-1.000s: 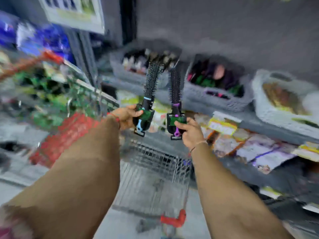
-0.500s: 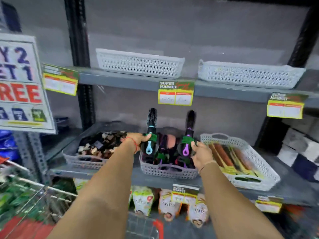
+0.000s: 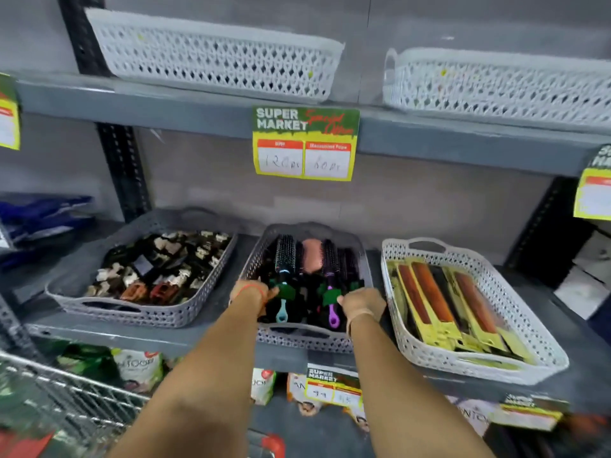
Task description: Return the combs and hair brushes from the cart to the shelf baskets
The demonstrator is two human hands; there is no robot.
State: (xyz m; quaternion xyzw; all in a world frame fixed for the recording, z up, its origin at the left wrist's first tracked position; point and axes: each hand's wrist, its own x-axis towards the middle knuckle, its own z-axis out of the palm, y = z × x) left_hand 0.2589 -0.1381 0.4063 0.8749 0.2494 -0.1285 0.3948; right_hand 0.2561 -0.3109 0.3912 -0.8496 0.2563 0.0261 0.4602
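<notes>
A grey middle basket (image 3: 302, 338) on the shelf holds several round hair brushes. My left hand (image 3: 253, 292) grips a black round brush with a light blue handle tip (image 3: 285, 259), lying flat in the basket. My right hand (image 3: 360, 304) grips a second round brush with a purple handle (image 3: 331, 269), also lying in the basket, bristles pointing to the back. Both brushes carry green tags. A white basket (image 3: 479, 358) to the right holds packaged combs (image 3: 439, 302). The wire cart (image 3: 66, 398) is at the lower left.
A grey basket (image 3: 99, 309) of hair clips sits to the left. Two white baskets (image 3: 215, 57) stand on the upper shelf above a price label (image 3: 304, 143). Packets fill the shelf below. A black upright post (image 3: 122, 173) stands left of the baskets.
Both hands have lowered the two brushes from upright in front of the shelf down flat into the middle grey basket. The view has moved closer to the shelf.
</notes>
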